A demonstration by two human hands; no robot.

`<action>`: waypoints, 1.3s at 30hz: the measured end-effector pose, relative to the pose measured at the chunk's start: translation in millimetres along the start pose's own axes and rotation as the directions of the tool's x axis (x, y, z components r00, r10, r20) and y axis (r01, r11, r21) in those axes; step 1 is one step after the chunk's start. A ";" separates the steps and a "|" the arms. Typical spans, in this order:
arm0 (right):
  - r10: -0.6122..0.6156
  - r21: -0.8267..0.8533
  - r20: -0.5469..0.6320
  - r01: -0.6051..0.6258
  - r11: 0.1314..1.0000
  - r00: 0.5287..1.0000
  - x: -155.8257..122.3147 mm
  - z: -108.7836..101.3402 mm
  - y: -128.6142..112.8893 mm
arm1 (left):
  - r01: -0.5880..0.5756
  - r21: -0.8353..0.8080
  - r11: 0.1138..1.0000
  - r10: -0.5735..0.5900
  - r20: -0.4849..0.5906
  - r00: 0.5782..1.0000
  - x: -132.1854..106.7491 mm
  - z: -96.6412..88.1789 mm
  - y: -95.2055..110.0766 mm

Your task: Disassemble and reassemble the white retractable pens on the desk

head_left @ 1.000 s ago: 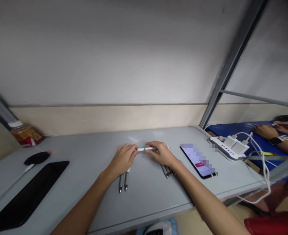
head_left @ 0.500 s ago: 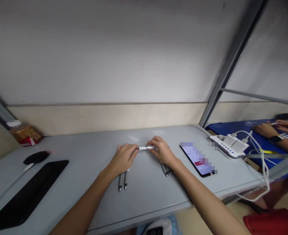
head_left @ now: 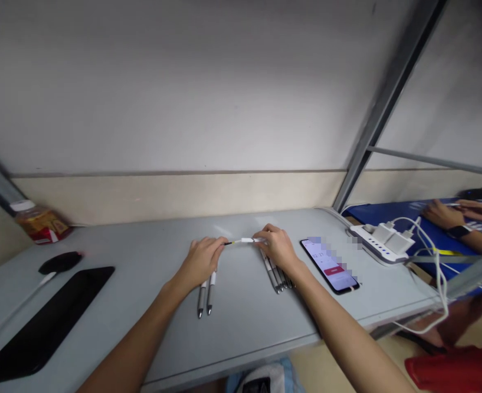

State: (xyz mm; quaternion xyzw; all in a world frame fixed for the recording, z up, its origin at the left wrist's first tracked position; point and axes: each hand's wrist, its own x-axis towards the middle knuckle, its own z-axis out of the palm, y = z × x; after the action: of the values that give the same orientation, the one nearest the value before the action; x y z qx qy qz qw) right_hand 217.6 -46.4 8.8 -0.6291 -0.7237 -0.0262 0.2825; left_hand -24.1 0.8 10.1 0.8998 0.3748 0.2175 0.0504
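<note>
My left hand (head_left: pixel 202 261) is closed, its fingertips pinching the dark end of a thin pen refill (head_left: pixel 233 242) with a yellowish part. To the right, the refill lines up with a white pen barrel (head_left: pixel 248 240), which my closed right hand (head_left: pixel 277 248) grips by its other end. Both pieces are held level just above the desk. Two white and grey pens (head_left: pixel 210 293) lie below my left hand, their upper ends partly covered by it. Several similar pens (head_left: pixel 274 277) lie side by side under my right hand and wrist, partly hidden.
A lit phone (head_left: pixel 331 266) lies right of my right hand on the grey desk (head_left: pixel 241 327). Beyond it is a white power strip (head_left: pixel 378 245) with plugs and cables. At left are a black tablet-like slab (head_left: pixel 48 327), a black disc (head_left: pixel 60 263) and a bottle (head_left: pixel 42 224). Another person's hands (head_left: pixel 441 214) work at far right.
My hands have moved slightly apart. A dark and yellowish refill section now shows between my left fingertips and the white barrel, where earlier the barrel reached my left fingers.
</note>
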 end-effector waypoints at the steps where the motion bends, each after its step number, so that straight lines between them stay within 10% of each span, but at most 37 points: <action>1: 0.001 -0.008 -0.009 -0.001 1.000 1.000 0.4 -0.1 1.3 | 0.004 -0.001 1.000 -0.004 -0.004 1.000 0.0 -0.8 0.1; 39: -0.153 0.059 -0.026 0.154 0.986 0.988 -1.5 5.2 0.2 | 0.012 -0.039 0.999 -0.010 0.045 0.999 0.1 0.7 4.6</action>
State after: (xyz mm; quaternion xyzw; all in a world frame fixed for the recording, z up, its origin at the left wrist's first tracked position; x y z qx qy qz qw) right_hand 215.9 -45.6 3.7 -0.5624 -0.7673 -0.0327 0.3062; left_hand -20.7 -2.3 10.7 0.9012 0.3742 0.2044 0.0773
